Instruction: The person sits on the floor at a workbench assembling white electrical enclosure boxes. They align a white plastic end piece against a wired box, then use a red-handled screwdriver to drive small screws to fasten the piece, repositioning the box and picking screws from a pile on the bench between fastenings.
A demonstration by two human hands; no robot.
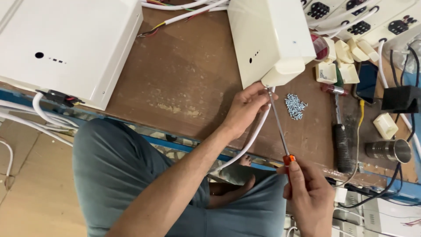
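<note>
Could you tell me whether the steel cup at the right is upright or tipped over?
Tipped over: the shiny steel cup lies on its side on the brown wooden table, mouth facing right.

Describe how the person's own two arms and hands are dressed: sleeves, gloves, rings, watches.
The left hand and right hand are both bare: no gloves, rings, watch or bracelet visible. The left forearm is uncovered along its whole visible length, with no sleeve in view. Only the right wrist shows, also uncovered.

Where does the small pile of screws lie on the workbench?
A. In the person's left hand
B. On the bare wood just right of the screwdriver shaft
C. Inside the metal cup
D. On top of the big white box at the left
B: the screws lie on the workbench wood, right of the screwdriver shaft and apart from the metal cup.
</note>
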